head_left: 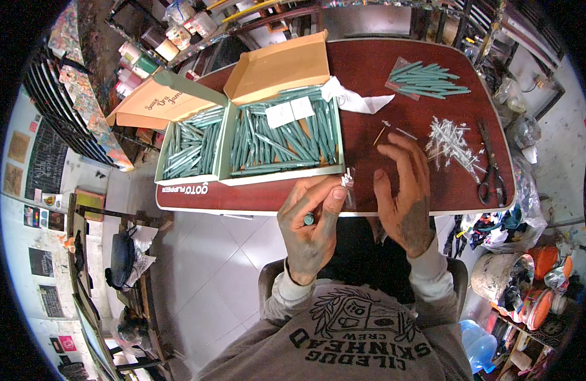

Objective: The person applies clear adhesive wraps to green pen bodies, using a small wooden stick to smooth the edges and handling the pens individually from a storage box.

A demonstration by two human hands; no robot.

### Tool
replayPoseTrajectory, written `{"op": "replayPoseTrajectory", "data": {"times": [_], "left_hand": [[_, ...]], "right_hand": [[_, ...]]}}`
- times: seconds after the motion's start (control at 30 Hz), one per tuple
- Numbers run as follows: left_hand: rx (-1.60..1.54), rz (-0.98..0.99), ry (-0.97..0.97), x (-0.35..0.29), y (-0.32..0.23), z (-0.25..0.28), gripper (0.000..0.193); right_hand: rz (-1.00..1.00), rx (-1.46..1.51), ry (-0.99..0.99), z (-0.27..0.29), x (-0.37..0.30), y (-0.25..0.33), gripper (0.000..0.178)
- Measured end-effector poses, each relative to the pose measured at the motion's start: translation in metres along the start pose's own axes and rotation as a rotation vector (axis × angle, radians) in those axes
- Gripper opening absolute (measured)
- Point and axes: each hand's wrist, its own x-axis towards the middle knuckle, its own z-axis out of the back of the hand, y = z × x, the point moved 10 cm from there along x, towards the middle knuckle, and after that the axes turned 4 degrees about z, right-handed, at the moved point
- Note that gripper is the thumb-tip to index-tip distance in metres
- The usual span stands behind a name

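Note:
My left hand is closed around a slim green stick, whose round end shows in the palm. Thumb and forefinger pinch a small clear plastic sleeve with a white bit at its top; whether the stick sits inside the sleeve is hidden. My right hand hovers over the table's near edge, fingers apart and holding nothing. Beyond its fingertips lie a thin brown stick and a small white piece. A pile of thin white pieces lies to its right.
Two open cardboard boxes full of wrapped green sticks stand left on the dark red table. White paper lies beside them. Loose green sticks rest on plastic at far right, and black-handled scissors near the right edge.

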Motion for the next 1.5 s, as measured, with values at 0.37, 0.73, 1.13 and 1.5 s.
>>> {"op": "replayPoseTrajectory", "data": {"times": [0.37, 0.73, 1.13, 1.5], "left_hand": [[-0.035, -0.146, 0.033, 0.024, -0.046, -0.021, 0.011], [-0.370, -0.211, 0.194, 0.051, -0.070, -0.022, 0.014], [-0.313, -0.382, 0.190, 0.060, -0.105, -0.026, 0.016], [-0.347, -0.268, 0.153, 0.049, -0.116, -0.032, 0.026]], "right_hand": [[-0.279, 0.849, -0.105, 0.024, 0.009, 0.021, 0.019], [0.010, 0.498, -0.234, 0.080, 0.029, 0.043, 0.015], [0.148, 0.368, -0.277, 0.108, 0.033, 0.063, 0.013], [0.028, 0.506, -0.318, 0.112, 0.035, 0.051, 0.008]]}}
